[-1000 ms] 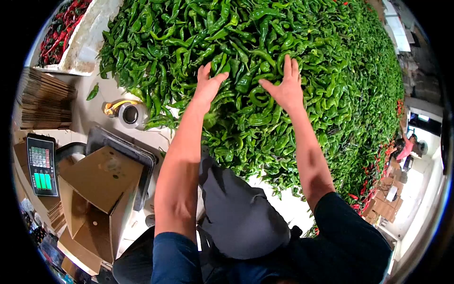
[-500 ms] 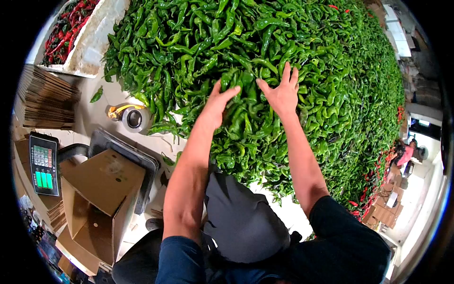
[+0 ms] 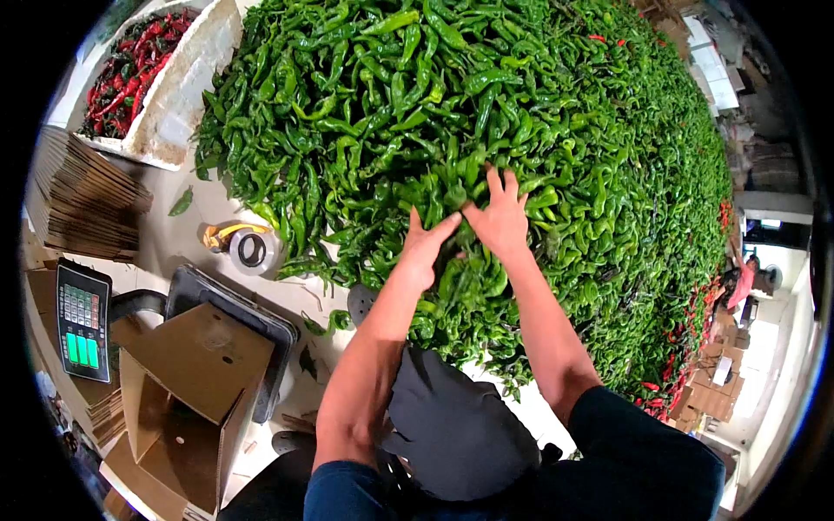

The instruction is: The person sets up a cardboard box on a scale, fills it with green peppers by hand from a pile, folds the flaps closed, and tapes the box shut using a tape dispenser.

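A broad heap of glossy green peppers (image 3: 373, 95) fills the floor ahead of me. My left hand (image 3: 424, 250) is pushed into its near side, thumb and forefinger apart, the other fingers hidden among the peppers. Close on its right, my right hand (image 3: 501, 224) lies on the heap with fingers spread. Both thumbs point inward and come near each other. Around and below them some green peppers (image 3: 465, 269) are smeared by motion. I cannot see either hand closed around a pepper.
At the upper left a white foam box (image 3: 187, 95) contains red peppers (image 3: 130, 82). Folded cardboard (image 3: 87, 195), a tape roll (image 3: 252, 249), a scale display (image 3: 84, 321) and an open carton (image 3: 191, 365) on the scale platform stand left. A person (image 3: 744, 282) is far right.
Both hands have come closer together and sit lower in the view, nearer to my body. Peppers between them have shifted and blurred. The head view has moved slightly.
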Available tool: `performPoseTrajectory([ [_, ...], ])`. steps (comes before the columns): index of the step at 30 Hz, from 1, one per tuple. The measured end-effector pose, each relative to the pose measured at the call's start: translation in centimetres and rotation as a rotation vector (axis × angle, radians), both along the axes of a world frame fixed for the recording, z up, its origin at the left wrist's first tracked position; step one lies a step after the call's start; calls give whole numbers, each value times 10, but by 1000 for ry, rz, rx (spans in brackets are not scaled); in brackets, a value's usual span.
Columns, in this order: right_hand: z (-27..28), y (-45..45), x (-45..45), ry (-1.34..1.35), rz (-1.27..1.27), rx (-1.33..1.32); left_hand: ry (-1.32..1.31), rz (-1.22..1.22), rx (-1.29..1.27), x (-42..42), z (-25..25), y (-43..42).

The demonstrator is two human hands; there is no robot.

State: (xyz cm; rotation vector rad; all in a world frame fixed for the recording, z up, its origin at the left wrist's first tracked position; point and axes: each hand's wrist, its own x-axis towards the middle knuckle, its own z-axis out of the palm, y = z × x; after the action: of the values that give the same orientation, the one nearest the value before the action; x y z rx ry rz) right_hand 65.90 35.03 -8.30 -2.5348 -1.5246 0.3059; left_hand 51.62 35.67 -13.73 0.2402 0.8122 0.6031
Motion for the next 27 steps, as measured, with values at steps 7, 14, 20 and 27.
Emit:
performPoseTrajectory([
  [7,11,-41,-22,95,54,130,-111,123,38,-11,11,-35],
  [14,32,-74,-40,299,1,364,-101,74,197,-25,40,-45],
  [20,60,-85,-58,163,51,725,-123,35,327,-43,86,-45],
  [27,162,-70,-94,64,287,1019,-52,79,581,-90,195,-41],
])
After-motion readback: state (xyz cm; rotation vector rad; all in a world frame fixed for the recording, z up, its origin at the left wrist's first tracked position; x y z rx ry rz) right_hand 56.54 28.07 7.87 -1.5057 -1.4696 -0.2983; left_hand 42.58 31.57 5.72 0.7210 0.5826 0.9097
